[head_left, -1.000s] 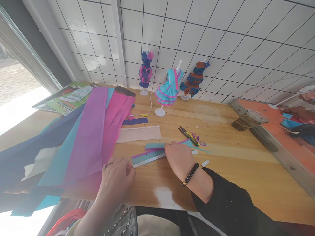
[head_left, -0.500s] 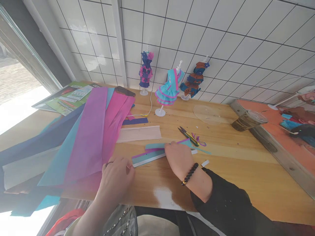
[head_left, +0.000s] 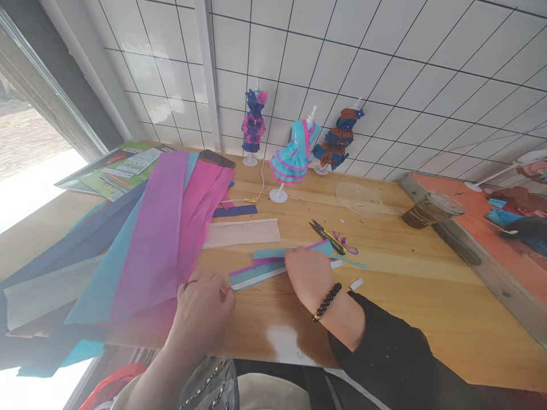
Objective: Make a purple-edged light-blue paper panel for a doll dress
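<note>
A blue strip with a purple edge and a white band (head_left: 258, 275) lies on the wooden table. My left hand (head_left: 204, 302) rests at the strip's left end, fingers curled, with the fingertips partly hidden. Across the strip's right part lies my right hand (head_left: 310, 276), a black bead bracelet on its wrist; its fingertips are hidden behind the back of the hand. Another blue and purple strip (head_left: 267, 254) passes just above, under the right hand. Small yellow and black scissors (head_left: 328, 236) lie beyond the right hand, beside curled purple scraps (head_left: 347, 244).
Large purple (head_left: 156, 228) and pink sheets cover the left side. Three small dress stands, one with a blue ruffled dress (head_left: 294, 154), line the tiled wall. A cup of dark drink (head_left: 431, 209) stands at right, by an orange tray (head_left: 478, 228).
My right wrist and forearm have shifted slightly to the left. The left hand and the strips have hardly moved.
</note>
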The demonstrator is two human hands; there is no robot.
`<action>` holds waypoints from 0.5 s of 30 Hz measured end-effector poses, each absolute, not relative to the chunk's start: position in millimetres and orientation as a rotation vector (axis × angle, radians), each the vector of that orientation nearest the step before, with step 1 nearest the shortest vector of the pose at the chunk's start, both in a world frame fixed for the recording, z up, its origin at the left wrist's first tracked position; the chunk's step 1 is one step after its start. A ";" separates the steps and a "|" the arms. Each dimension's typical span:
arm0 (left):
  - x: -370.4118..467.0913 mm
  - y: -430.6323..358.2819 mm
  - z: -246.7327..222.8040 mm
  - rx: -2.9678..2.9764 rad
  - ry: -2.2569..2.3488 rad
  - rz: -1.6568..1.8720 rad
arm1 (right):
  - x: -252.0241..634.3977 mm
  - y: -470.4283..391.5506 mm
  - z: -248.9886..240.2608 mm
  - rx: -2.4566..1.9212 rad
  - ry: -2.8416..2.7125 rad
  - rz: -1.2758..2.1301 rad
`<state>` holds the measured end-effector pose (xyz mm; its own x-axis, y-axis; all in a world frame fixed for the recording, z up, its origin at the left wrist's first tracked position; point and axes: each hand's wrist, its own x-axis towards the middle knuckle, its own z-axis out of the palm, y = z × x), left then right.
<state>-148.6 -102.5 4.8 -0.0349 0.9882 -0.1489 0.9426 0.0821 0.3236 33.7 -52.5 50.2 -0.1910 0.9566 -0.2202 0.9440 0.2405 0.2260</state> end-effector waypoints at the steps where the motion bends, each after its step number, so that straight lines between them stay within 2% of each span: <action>1: -148.5 -102.5 5.0 1.918 2.040 0.198 | 33.6 -52.6 50.3 1.757 2.204 0.058; 15: -147.9 -102.3 6.2 1.911 2.067 0.182 | 33.7 -52.0 50.7 1.736 2.195 0.065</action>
